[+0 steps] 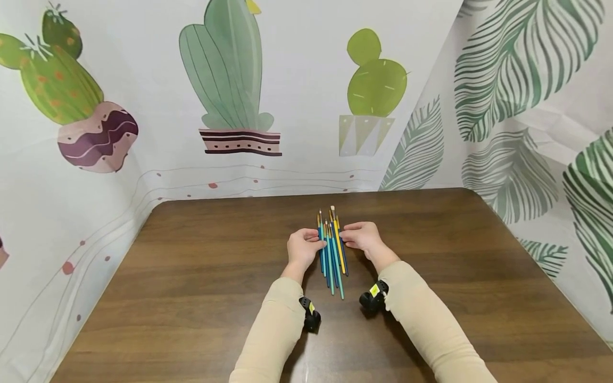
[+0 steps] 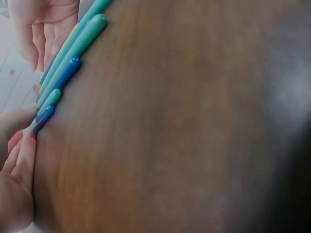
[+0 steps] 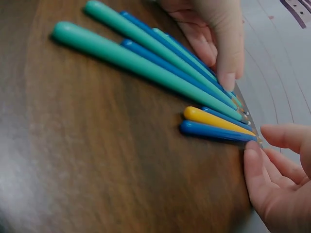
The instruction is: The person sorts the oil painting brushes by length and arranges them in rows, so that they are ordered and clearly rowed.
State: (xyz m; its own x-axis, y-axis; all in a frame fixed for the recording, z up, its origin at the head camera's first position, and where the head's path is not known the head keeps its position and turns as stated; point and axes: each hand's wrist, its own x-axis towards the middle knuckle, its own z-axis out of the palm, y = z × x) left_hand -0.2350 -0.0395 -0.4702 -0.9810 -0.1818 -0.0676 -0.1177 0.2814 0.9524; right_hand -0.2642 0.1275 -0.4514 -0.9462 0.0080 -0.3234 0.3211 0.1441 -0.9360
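Note:
A loose bundle of paintbrushes (image 1: 332, 263) lies on the brown table, bristles toward the far edge and handle ends toward me. Most handles are teal or blue; a yellow paintbrush (image 3: 214, 119) lies on the right side of the bundle. My left hand (image 1: 303, 249) is at the bundle's left side, its thumb reaching over the outer handles. From the opposite side, my right hand (image 1: 365, 237) touches the outermost blue paintbrush (image 3: 214, 132) with extended fingertips. The handles fan slightly apart in the right wrist view, with a gap between the teal ones and the yellow one.
The wooden table (image 1: 201, 276) stretches to both sides, its far edge just beyond the bristles. Behind it hangs a white cloth (image 1: 306, 96) printed with cacti and leaves. Black wrist cameras (image 1: 373, 299) sit on both sleeves, close above the tabletop.

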